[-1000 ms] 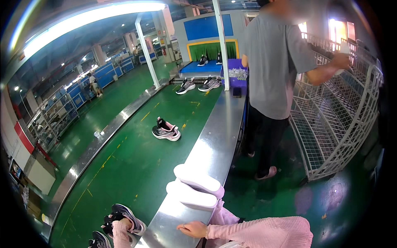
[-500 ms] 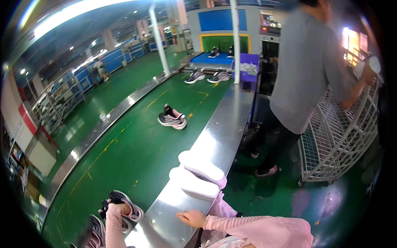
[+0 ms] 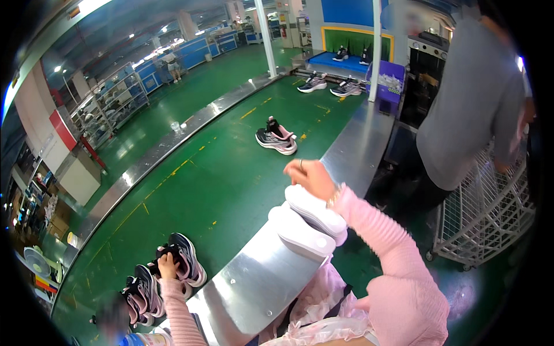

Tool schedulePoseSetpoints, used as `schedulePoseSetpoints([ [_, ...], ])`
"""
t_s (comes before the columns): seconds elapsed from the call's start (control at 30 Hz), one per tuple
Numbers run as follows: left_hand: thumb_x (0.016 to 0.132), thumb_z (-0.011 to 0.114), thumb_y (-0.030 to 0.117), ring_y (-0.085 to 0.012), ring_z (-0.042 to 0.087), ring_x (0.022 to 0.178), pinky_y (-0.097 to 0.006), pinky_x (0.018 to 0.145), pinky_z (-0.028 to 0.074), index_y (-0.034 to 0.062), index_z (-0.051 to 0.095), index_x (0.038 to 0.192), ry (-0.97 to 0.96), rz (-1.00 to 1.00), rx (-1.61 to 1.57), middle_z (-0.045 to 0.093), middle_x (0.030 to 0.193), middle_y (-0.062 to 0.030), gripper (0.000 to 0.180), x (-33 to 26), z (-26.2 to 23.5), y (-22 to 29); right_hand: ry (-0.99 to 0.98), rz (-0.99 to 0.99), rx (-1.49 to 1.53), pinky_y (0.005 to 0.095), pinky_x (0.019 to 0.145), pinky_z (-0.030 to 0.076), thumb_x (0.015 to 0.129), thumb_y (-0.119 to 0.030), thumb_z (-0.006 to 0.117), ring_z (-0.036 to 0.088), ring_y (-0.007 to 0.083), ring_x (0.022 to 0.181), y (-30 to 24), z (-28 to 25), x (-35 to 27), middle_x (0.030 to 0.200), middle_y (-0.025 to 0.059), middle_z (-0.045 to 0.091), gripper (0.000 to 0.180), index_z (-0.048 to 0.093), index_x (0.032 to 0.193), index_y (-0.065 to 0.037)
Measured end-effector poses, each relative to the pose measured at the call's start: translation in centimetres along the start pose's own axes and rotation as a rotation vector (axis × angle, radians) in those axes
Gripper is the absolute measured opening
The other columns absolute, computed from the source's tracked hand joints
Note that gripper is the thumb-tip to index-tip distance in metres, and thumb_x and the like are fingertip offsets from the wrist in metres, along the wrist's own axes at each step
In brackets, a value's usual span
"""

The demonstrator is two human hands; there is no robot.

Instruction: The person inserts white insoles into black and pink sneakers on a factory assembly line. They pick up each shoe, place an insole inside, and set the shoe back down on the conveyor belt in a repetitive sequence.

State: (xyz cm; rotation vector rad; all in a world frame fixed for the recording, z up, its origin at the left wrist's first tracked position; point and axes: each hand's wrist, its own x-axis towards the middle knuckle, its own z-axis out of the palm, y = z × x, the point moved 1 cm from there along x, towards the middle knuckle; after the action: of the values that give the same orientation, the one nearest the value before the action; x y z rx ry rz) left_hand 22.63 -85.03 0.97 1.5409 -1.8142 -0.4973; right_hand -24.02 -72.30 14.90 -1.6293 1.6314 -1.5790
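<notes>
My left hand (image 3: 168, 266) is closed on a black-and-pink sneaker (image 3: 186, 258), part of a pair at the near left of the green conveyor belt. Beside that pair stand more sneakers (image 3: 147, 288) of the same kind. Stretched forward, my right hand (image 3: 311, 177) hovers at the far end of two white insole-shaped pieces, its fingers loosely bent and nothing visible in them. The nearer white piece (image 3: 301, 232) and the farther one (image 3: 314, 212) lie side by side on the metal ledge, pink showing along an edge. Farther up the belt sits a single sneaker (image 3: 276, 138).
At the belt's far end, more sneakers (image 3: 313, 83) stand before a machine opening. A purple bin (image 3: 390, 86) is beside a white post (image 3: 374, 52). To the right, a person in a grey shirt (image 3: 470, 98) stands by a white wire cart (image 3: 485, 219). Metal ledge (image 3: 254, 277) borders the belt.
My right hand has moved from the near ledge forward to the far end of the white pieces. My left hand stays at the sneakers. The view has shifted, and the person has turned at the cart.
</notes>
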Motion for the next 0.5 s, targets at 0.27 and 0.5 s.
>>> schedulePoseSetpoints([
  [0.27, 0.073, 0.049, 0.018, -0.0218, 0.052, 0.052, -0.033, 0.043, 0.041, 0.0067, 0.051, 0.073, 0.3, -0.119, -0.008, 0.051, 0.062, -0.0088, 0.011, -1.7, 0.5, 5.0, -0.04, 0.143, -0.743, 0.0383, 0.079, 0.041, 0.072, -0.022, 0.052, 0.049, 0.0328, 0.095, 17.0, 1.7, 14.4, 0.105, 0.0158, 0.049, 0.029, 0.055, 0.099, -0.015],
  [0.5, 0.071, 0.051, 0.011, -0.0182, 0.056, 0.044, -0.024, 0.037, 0.044, -0.0042, 0.056, 0.064, 0.497, -0.547, -0.775, 0.057, 0.058, -0.0108, 0.017, -2.3, 0.6, 0.2, -0.271, 0.266, -0.917, 0.0368, 0.073, 0.045, 0.066, -0.039, 0.059, 0.058, 0.0286, 0.079, 24.9, 5.7, 19.5, 0.086, 0.0151, 0.059, 0.048, 0.049, 0.104, -0.012],
])
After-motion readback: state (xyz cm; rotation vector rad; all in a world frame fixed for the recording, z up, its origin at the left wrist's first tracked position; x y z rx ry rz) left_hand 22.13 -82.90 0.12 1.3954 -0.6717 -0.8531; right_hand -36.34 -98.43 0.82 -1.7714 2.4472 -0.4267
